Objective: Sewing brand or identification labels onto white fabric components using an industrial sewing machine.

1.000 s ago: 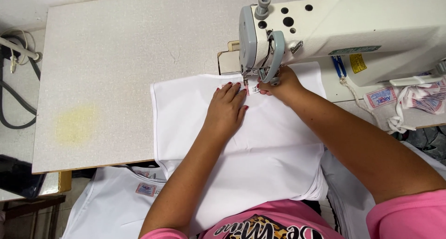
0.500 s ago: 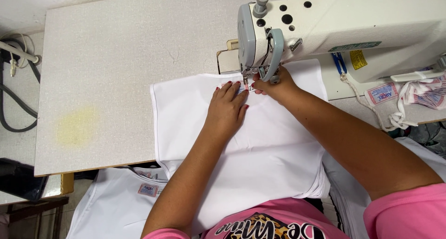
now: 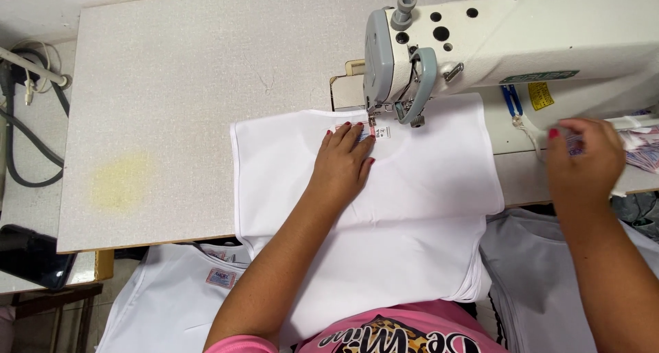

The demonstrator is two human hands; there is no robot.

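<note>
Left hand [image 3: 345, 162] flat and open on the white garment [image 3: 384, 209], fingertips [image 3: 357, 128] touching the fabric just beside the small label [image 3: 382, 131] under the needle of the white sewing machine [image 3: 508, 44], gripping nothing. Right hand [image 3: 583, 162] off the cloth at the right edge of the worktop [image 3: 171, 106], fingers curled loosely at a pile of small labels [image 3: 642, 150] there; cannot tell whether one is pinched. Garment spread over the near edge of the worktop, draping down toward the lap; more white garments [image 3: 171, 305] lower left, blue snips [image 3: 511, 102] near the machine, dark cables [image 3: 20, 133] at far left
</note>
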